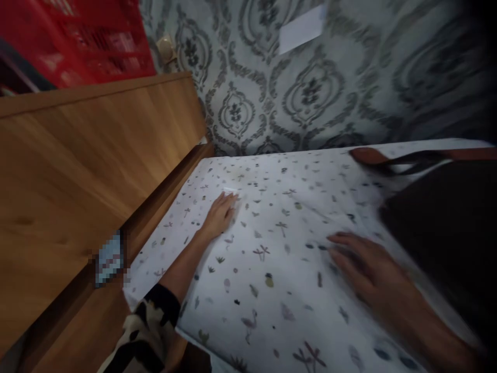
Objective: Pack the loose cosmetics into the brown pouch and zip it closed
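The patterned cloth point(279, 238) lies spread beneath both hands, a dark bag point(446, 223) at its right. The blurred right hand point(373, 269) has its grip released; whether the left hand's point(219, 216) grip pinches the white patch point(230, 191), I cannot tell. Flat palms and light, outward strokes would probably suit the creases best.

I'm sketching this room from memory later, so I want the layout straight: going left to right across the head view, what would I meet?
Red slotted plastic basket → small beige wall fixture → left hand → white rectangle against the wallpaper → right hand.
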`<control>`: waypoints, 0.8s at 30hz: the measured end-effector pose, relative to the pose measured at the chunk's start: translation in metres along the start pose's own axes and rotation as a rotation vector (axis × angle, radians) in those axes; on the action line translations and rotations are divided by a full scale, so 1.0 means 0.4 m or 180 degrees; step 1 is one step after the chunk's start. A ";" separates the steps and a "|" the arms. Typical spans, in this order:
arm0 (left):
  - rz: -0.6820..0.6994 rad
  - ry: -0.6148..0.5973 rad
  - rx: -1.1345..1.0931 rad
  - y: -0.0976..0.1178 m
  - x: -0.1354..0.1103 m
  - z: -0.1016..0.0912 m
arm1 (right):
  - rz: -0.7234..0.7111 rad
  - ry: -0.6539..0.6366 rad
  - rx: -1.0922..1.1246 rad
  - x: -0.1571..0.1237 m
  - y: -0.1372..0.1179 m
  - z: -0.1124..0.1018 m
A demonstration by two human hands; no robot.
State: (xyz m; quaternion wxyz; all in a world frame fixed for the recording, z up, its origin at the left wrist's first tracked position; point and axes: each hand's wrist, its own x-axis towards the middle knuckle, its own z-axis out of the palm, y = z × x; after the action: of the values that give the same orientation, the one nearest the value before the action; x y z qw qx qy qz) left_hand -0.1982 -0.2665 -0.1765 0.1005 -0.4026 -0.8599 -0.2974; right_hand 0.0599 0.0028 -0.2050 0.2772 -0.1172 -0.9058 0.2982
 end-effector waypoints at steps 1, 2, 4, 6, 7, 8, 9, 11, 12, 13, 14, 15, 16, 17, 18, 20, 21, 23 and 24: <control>0.0048 -0.0001 -0.0087 0.004 0.000 0.000 | 0.0014 -0.0051 0.0095 0.003 -0.019 -0.009; 0.0048 0.0029 -0.0156 0.005 -0.001 -0.001 | 0.0064 -0.0065 0.0134 0.006 -0.031 -0.016; -0.0093 0.0148 -0.0214 0.000 -0.003 -0.004 | 0.0116 -0.0208 0.0169 0.010 -0.041 -0.025; -0.0390 0.0286 -0.0139 -0.012 -0.004 -0.004 | 0.0156 -0.0226 0.0176 0.012 -0.044 -0.032; -0.0554 0.0332 -0.0067 -0.019 -0.004 -0.003 | 0.0172 -0.0203 0.0183 0.012 -0.046 -0.034; -0.0704 0.0356 0.0010 -0.026 -0.003 0.000 | 0.0181 -0.0180 0.0198 0.011 -0.048 -0.035; -0.0824 0.0355 0.0084 -0.032 -0.003 0.002 | 0.0189 -0.0167 0.0220 0.011 -0.052 -0.036; -0.0957 0.0302 0.0205 -0.038 -0.001 0.008 | 0.0189 -0.0160 0.0289 0.010 -0.060 -0.038; -0.0973 0.0264 0.0246 -0.038 -0.001 0.010 | 0.0181 -0.0162 0.0324 0.010 -0.063 -0.039; -0.0964 0.0227 0.0276 -0.035 -0.002 0.012 | 0.0173 -0.0155 0.0352 0.011 -0.067 -0.040; -0.0935 0.0190 0.0295 -0.030 -0.004 0.012 | 0.0165 -0.0147 0.0369 0.011 -0.070 -0.042; -0.0886 0.0149 0.0302 -0.022 -0.006 0.011 | 0.0160 -0.0144 0.0379 0.011 -0.072 -0.043; -0.0820 0.0102 0.0298 -0.013 -0.009 0.010 | 0.0162 -0.0146 0.0382 0.011 -0.074 -0.043; -0.0737 0.0047 0.0283 -0.003 -0.012 0.008 | 0.0172 -0.0152 0.0382 0.011 -0.075 -0.044; -0.0636 -0.0020 0.0258 0.008 -0.015 0.006 | 0.0188 -0.0156 0.0384 0.010 -0.077 -0.044; -0.0388 -0.0205 0.0186 0.030 -0.018 0.002 | 0.0227 -0.0163 0.0386 0.010 -0.080 -0.044; -0.0238 -0.0314 0.0139 0.040 -0.019 0.001 | 0.0248 -0.0168 0.0391 0.010 -0.081 -0.044; 0.0086 -0.0523 0.0012 0.060 -0.019 0.000 | 0.0284 -0.0194 0.0412 0.010 -0.085 -0.044; 0.0229 -0.0603 -0.0068 0.068 -0.018 -0.001 | 0.0305 -0.0213 0.0429 0.011 -0.086 -0.044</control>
State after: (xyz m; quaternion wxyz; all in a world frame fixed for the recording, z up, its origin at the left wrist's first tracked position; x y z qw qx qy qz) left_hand -0.1730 -0.2576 -0.1675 0.0251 -0.4605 -0.8473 -0.2633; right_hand 0.0648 -0.0146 -0.1705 0.2394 -0.1315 -0.8858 0.3751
